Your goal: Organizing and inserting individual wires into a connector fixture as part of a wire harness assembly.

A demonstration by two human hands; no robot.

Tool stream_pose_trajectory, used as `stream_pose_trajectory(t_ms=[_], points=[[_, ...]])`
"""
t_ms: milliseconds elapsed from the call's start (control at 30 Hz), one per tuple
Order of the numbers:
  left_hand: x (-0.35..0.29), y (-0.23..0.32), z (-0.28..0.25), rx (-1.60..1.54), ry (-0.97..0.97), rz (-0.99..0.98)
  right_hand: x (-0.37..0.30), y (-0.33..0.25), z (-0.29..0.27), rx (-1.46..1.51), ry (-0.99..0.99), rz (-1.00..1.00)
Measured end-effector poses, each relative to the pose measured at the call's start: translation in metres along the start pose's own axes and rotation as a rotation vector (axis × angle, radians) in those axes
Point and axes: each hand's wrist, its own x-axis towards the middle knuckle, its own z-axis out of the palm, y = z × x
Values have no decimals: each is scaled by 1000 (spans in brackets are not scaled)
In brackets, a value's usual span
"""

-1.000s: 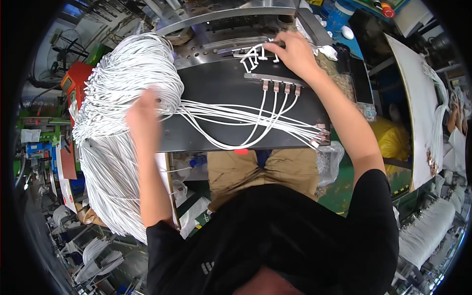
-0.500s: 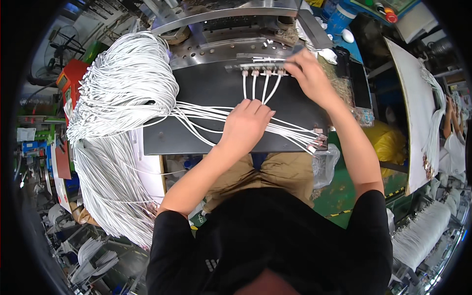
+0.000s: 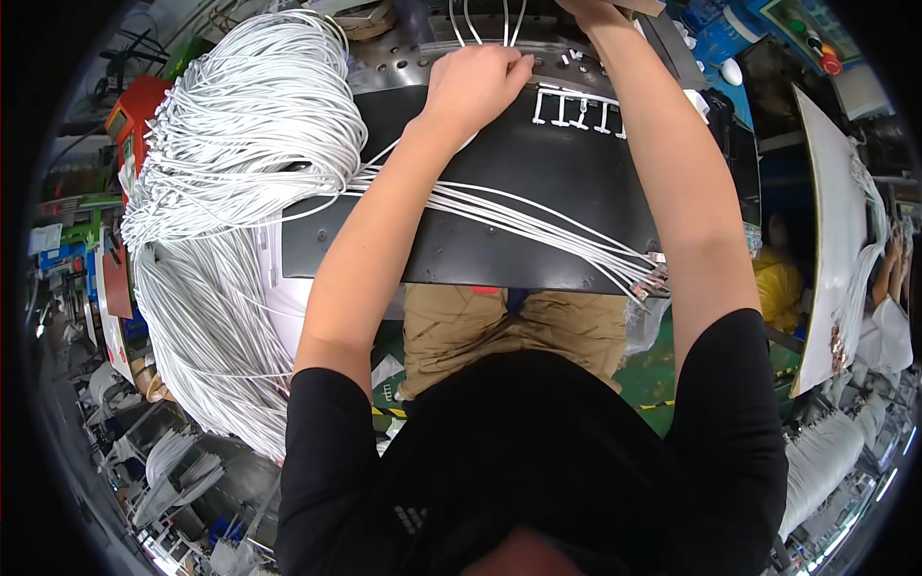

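My left hand (image 3: pixel 477 84) is closed round several white cables (image 3: pixel 507 21), which run up from its fingers over the perforated metal bed to the top edge. Their far ends are out of view. At that same edge my right hand (image 3: pixel 588 13) is partly cut off, with its fingers hidden. On the black work surface (image 3: pixel 336 252) lies a white comb-shaped plastic piece (image 3: pixel 581 104) with short T-shaped prongs, between my two arms. More white cables (image 3: pixel 547 230) cross the surface beneath my left forearm and end in small connectors (image 3: pixel 651 278) beside my right arm.
A large bundle of white cables (image 3: pixel 254 120) is heaped at the left, its strands hanging down past the surface's edge. The perforated metal bed (image 3: pixel 408 62) stands at the far side, with small white bits (image 3: pixel 573 56) on it. A white board (image 3: pixel 828 240) rises at the right.
Both hands have moved away from me, toward the metal bed, and the cables in my left hand went along. The bar at their ends has left view. The comb-shaped piece now shows.
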Motion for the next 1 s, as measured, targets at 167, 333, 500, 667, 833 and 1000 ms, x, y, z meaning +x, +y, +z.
stream_pose_trajectory(t_ms=[167,333,500,667,833,1000], points=[[10,2,-8,-50,-144,-99,18,63,47,61,31,-69],[-3,-35,-12,-32,92,-33,-43,8,50,-253,-148,-403],[34,-54,13,345,7,-134,-99,-56,5,-405,-52,-489],[36,-13,9,469,270,52,-82,-35,4,-366,-207,-342],[36,-57,25,498,505,129,-106,-86,3,-492,-11,-368],[45,-62,42,569,520,119,-98,-41,34,-494,45,-172]])
